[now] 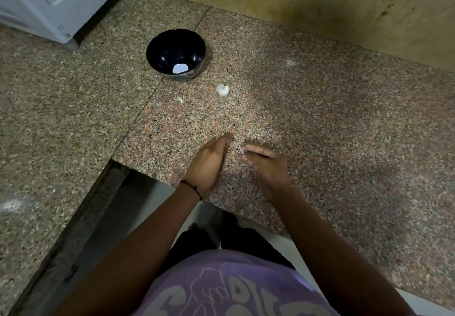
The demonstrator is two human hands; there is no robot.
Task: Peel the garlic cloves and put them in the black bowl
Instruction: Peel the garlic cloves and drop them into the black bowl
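I judge little is done: the garlic bulb (222, 90) and a loose clove (180, 99) lie on the counter (320, 118) near the black bowl (176, 54), with my left hand (209, 160) and right hand (267, 165) straight-fingered, holding nothing.

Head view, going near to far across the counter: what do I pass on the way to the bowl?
left hand and right hand side by side → clove → garlic bulb → bowl

Your left hand (209, 161) and right hand (267, 165) close together over the counter (320, 118), garlic bulb (222, 90) and clove (180, 99) beyond, near black bowl (160, 44)
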